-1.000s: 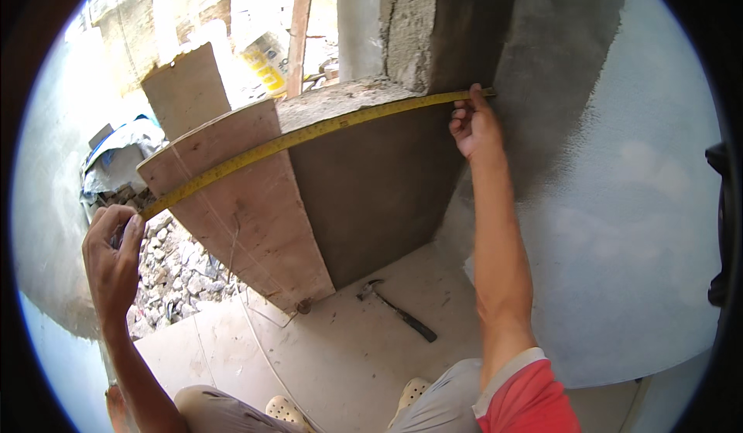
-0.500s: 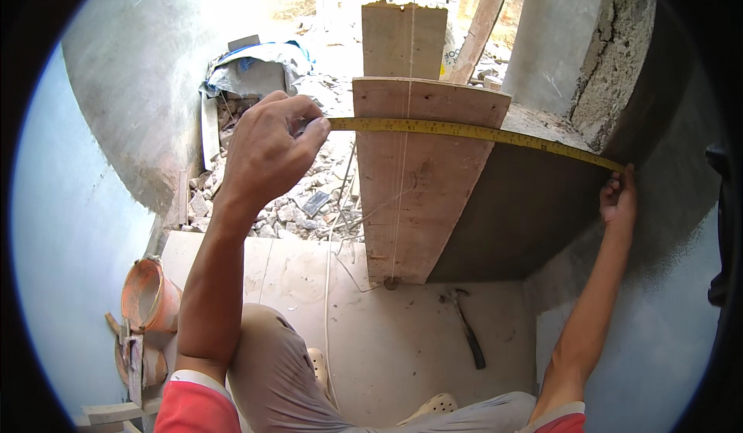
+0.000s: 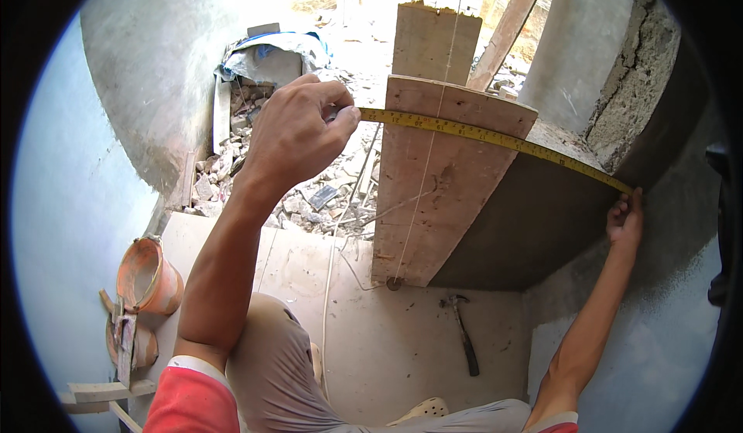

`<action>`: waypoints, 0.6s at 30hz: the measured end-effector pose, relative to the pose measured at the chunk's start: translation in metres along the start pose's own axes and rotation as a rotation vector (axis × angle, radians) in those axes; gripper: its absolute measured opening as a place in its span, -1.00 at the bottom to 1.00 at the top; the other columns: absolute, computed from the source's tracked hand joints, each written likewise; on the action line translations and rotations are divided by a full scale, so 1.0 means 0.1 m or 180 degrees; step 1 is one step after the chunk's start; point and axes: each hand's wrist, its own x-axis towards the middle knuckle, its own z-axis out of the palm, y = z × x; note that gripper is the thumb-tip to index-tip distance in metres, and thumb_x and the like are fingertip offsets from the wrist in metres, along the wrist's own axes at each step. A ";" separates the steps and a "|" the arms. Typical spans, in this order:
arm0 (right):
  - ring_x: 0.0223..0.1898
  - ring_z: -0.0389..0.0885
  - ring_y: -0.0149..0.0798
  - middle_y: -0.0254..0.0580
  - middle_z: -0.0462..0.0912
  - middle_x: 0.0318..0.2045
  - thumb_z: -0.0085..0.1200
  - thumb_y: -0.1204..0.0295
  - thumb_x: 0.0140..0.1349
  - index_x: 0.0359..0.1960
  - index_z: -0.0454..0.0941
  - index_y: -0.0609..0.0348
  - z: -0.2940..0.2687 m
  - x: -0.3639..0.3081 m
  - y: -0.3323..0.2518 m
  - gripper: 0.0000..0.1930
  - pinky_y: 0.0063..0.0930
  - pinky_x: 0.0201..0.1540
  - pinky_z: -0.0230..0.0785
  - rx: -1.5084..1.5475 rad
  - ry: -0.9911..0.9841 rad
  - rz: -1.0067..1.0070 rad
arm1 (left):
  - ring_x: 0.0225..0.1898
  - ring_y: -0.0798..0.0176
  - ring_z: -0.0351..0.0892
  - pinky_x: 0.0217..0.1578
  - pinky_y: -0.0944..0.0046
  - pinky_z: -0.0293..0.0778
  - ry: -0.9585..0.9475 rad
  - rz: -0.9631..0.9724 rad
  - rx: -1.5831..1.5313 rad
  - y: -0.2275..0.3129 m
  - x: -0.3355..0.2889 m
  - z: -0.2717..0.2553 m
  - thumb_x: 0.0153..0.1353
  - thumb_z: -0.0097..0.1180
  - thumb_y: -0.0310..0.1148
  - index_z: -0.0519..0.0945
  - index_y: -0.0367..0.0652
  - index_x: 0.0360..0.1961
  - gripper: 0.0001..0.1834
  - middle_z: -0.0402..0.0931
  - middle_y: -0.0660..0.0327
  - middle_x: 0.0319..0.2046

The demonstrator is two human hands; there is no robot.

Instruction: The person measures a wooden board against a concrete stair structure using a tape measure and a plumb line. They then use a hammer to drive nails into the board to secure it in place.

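A yellow tape measure (image 3: 480, 133) is stretched across the upper part of a wooden board (image 3: 433, 174). My left hand (image 3: 303, 130) is closed on one stretch of the tape, just left of the board. At the other end, my right hand (image 3: 625, 220) pinches the tape where the dark plastered surface (image 3: 515, 224) meets the right wall. A thin string (image 3: 427, 171) runs down in front of the board to a small round weight (image 3: 394, 284) at its foot. Whatever sits inside my left palm is hidden.
A hammer (image 3: 464, 336) lies on the floor near my feet. At left stands an orange bucket (image 3: 149, 276) beside wooden pieces (image 3: 125, 344). Rubble (image 3: 309, 201) and a sheet-covered pile (image 3: 271, 58) lie beyond the floor edge. A pale cord (image 3: 328, 301) crosses the floor.
The view has shifted and tilted slightly, so the board and both hands appear further right. Both hands keep their hold on the tape, which stays across the board at about the same height.
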 end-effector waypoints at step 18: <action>-0.55 0.45 -0.56 -0.44 0.56 -0.43 0.27 0.14 0.39 0.00 0.56 -0.09 -0.01 0.01 -0.01 -0.72 -0.65 -0.55 0.31 -0.0062 -0.0052 -0.0036 | -0.41 0.30 0.47 -0.29 0.16 0.40 0.0146 0.0017 0.0074 0.02 0.04 -0.02 0.28 0.24 -0.24 0.75 -0.21 -0.32 -0.76 0.50 0.23 -0.46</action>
